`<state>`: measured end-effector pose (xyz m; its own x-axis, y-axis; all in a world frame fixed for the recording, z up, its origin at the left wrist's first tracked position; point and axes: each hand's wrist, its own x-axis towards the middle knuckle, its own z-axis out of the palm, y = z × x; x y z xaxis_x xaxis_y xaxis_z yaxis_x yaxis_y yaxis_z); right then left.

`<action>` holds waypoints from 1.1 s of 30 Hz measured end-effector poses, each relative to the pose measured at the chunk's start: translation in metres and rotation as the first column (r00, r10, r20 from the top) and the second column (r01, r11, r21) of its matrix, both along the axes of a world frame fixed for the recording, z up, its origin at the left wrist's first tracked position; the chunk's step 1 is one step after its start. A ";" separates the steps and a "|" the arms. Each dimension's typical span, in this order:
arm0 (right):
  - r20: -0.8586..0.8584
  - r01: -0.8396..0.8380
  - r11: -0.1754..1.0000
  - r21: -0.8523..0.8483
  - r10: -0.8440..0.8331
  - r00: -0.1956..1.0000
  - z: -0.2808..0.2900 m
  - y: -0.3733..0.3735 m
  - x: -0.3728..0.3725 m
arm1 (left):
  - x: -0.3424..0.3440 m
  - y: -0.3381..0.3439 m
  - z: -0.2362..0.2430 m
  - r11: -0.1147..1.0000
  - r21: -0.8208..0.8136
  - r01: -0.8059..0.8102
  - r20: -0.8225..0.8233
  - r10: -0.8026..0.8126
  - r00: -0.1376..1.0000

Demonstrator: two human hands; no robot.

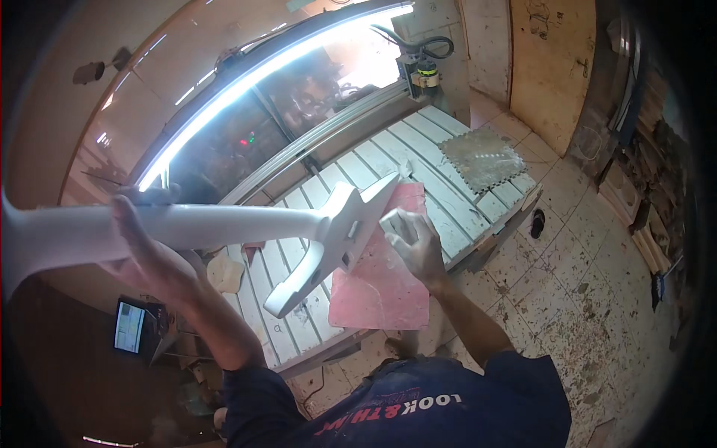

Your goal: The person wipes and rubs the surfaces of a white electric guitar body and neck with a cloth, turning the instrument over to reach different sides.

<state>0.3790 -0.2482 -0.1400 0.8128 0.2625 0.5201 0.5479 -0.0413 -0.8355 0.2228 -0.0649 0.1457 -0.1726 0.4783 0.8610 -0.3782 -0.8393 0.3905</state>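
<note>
A long white shaped piece [246, 225], like a primed furniture part, stretches across from the left edge and ends in a forked head with slots over the table. My left hand [153, 257] is wrapped round its shaft from below, holding it up. Beside the forked head, my right hand [420, 250] grips a small pale block [396, 222], with the fingers bent over it. Whether the block touches the white piece I cannot tell. Under both lies a pink sheet [388, 299] with worn marks.
The white slatted table [351, 168] runs diagonally, with a jagged-edged grey mat [482, 160] at its far right. A bright light tube [261, 86] and a rail hang behind it. A screen [129, 327] stands lower left. Wood offcuts [635, 194] line the right; debris litters the floor [582, 313].
</note>
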 end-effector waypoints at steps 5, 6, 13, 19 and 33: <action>0.061 -0.037 0.992 -0.120 0.044 0.997 0.049 0.042 0.009 | -0.007 0.032 -0.063 0.796 -0.113 0.594 -0.321 -0.595 0.737; 0.120 -0.053 0.984 -0.172 0.074 0.990 0.052 0.049 0.009 | 0.001 0.031 -0.075 0.715 -0.177 0.676 -0.289 -0.695 0.659; 0.417 0.183 0.858 -0.479 0.039 0.908 0.062 0.119 0.023 | 0.011 0.058 -0.106 0.435 -0.172 0.884 -0.302 -0.877 0.373; 0.461 0.203 0.854 -0.480 0.048 0.886 0.061 0.120 0.013 | 0.011 0.071 -0.100 0.419 -0.201 0.885 -0.288 -0.889 0.355; 0.492 0.187 0.850 -0.493 0.095 0.866 0.069 0.124 -0.001 | 0.017 0.104 -0.099 0.316 -0.146 0.937 -0.214 -0.935 0.282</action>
<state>0.3780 -0.1240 -0.0707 0.5113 0.5698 0.6434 0.8545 -0.4168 -0.3099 0.2403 0.0389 0.0464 0.5757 0.1755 0.7986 -0.8136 0.0258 0.5808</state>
